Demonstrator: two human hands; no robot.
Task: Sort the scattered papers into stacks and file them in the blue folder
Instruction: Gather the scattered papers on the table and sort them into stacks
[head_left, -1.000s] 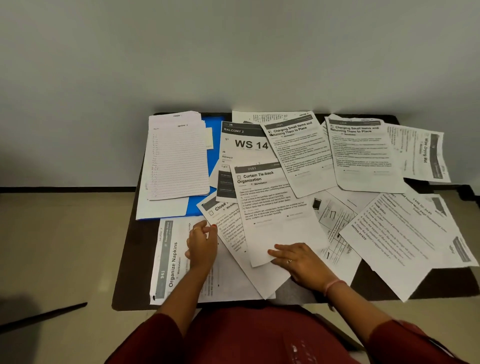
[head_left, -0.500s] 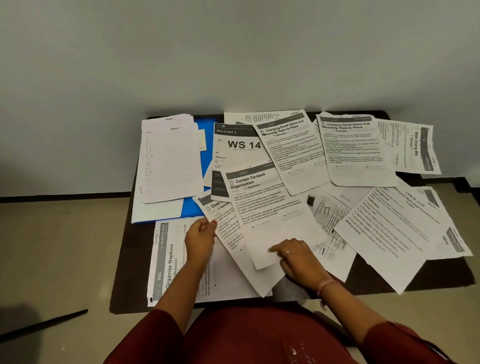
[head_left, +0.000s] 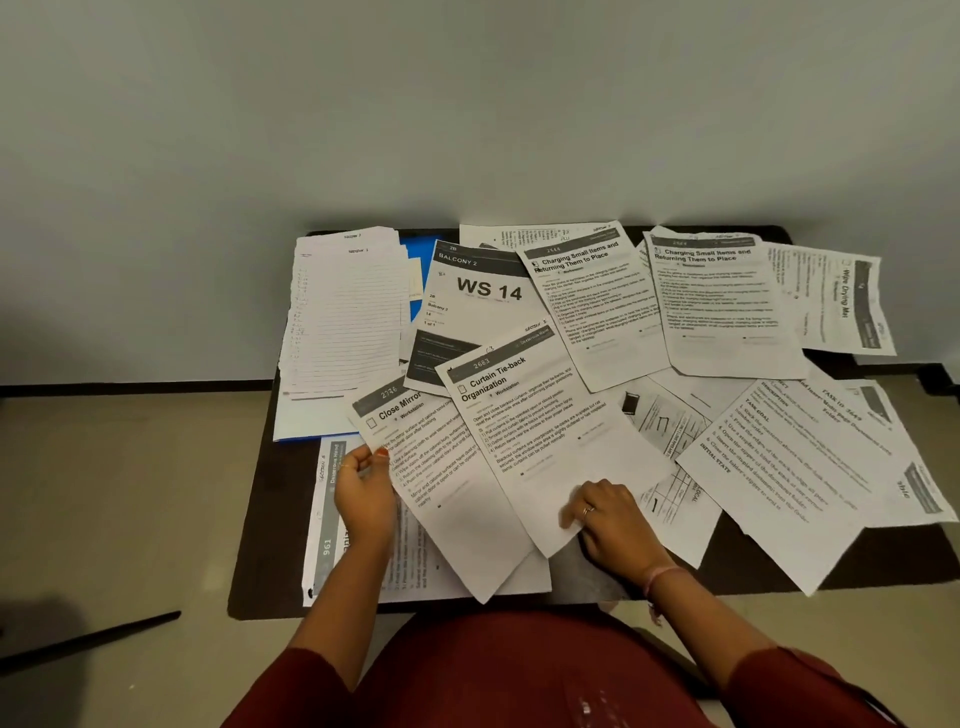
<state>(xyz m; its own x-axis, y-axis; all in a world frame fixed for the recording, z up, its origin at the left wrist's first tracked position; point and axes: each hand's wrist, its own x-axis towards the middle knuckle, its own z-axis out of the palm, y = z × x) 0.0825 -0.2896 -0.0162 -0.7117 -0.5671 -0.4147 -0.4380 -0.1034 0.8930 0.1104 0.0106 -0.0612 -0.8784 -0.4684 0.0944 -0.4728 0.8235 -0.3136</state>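
Printed sheets lie scattered over a dark table (head_left: 254, 566). My left hand (head_left: 363, 493) pinches the left edge of the "Close Mirror" sheet (head_left: 447, 478), which is lifted a little. My right hand (head_left: 608, 525) grips the lower edge of the "Curtain Tie-back Organization" sheet (head_left: 540, 436) lying over it. The blue folder (head_left: 418, 260) sits at the back left, mostly hidden under a stack of lined pages (head_left: 348, 312). An "Organize Napkins" sheet (head_left: 327, 530) lies under my left hand.
Further back lie a "WS 14" sheet (head_left: 483, 291) and two "Charging Small Items" sheets (head_left: 587, 296) (head_left: 722, 301). More pages overhang the table's right edge (head_left: 810, 467). A wall rises directly behind the table. A dark rod (head_left: 88, 642) lies on the floor at left.
Both hands have lifted and slid the "Close Mirror" and "Curtain Tie-back" sheets up and leftward; more of the "Close Mirror" heading now shows. The camera has also shifted slightly.
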